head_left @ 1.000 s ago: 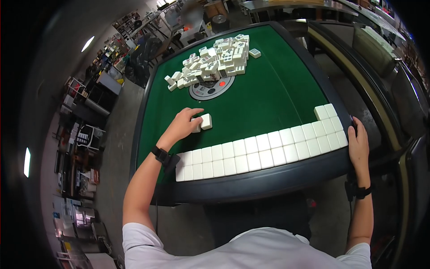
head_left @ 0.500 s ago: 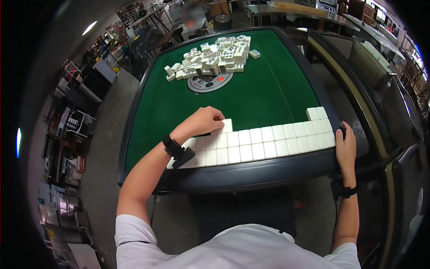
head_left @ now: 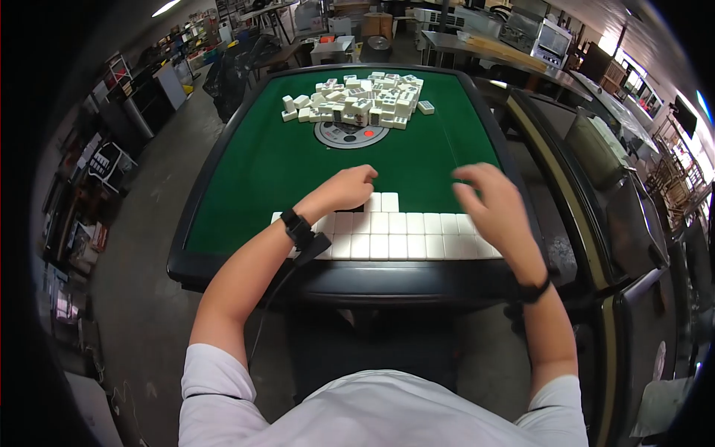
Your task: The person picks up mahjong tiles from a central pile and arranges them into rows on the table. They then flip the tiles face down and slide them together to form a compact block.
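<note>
My left hand (head_left: 346,188) hovers over the near side of the green felt, fingers curled in and nothing visible in them. Right beside it, two white mahjong tiles (head_left: 382,202) stand against the far side of a long block of tiles. This block of face-down mahjong tiles (head_left: 398,246) lies in two rows along the table's near edge; my left wrist covers its left end. My right hand (head_left: 491,208), blurred by motion, is above the block's right end with thumb and fingers apart, and it hides the tiles there.
A jumbled heap of mahjong tiles (head_left: 365,97) sits toward the far side, one tile (head_left: 425,107) lying apart on its right. In front of it is a round control panel (head_left: 350,138). The table's dark raised rim (head_left: 372,271) borders the felt. More furniture (head_left: 588,149) stands right.
My right hand has left the table's right edge and come in over the tiles. My left hand has lifted slightly off the tile it touched. The view has shifted.
</note>
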A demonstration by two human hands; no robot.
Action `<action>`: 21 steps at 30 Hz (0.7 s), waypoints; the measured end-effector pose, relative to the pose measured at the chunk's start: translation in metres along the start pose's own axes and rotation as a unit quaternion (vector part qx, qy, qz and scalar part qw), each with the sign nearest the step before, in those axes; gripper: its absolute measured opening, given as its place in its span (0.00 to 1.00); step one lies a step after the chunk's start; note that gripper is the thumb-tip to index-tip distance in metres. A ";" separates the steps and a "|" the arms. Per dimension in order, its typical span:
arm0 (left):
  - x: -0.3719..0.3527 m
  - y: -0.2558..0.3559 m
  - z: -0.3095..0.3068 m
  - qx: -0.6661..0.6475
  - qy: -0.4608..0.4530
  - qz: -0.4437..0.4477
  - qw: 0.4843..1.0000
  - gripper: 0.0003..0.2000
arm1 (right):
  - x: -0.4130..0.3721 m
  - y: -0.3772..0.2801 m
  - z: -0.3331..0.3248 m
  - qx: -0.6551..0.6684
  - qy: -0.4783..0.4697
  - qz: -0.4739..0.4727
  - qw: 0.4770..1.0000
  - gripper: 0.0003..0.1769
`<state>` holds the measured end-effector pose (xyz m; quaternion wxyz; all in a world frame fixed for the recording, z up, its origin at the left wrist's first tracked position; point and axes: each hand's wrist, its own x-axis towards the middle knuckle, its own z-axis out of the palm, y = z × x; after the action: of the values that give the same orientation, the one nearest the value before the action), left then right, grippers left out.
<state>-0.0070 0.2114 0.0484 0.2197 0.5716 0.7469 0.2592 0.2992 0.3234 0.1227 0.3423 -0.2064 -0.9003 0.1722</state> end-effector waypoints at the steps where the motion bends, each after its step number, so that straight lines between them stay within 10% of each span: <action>1: -0.005 -0.003 -0.005 0.018 0.023 -0.003 1.000 0.23 | 0.019 -0.010 0.017 0.008 -0.062 0.020 0.998 0.15; 8: -0.081 -0.016 -0.026 0.152 0.095 -0.013 0.984 0.20 | 0.092 -0.017 0.168 -0.110 -0.249 0.048 0.961 0.22; 21: -0.139 -0.031 0.010 0.216 0.164 0.062 0.961 0.25 | 0.068 -0.009 0.195 -0.181 -0.241 0.031 0.953 0.12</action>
<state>0.0112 0.0713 0.0250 -0.0507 0.6001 0.7741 0.1948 0.1166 0.3156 0.0262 0.0665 -0.2452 -0.9653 0.0611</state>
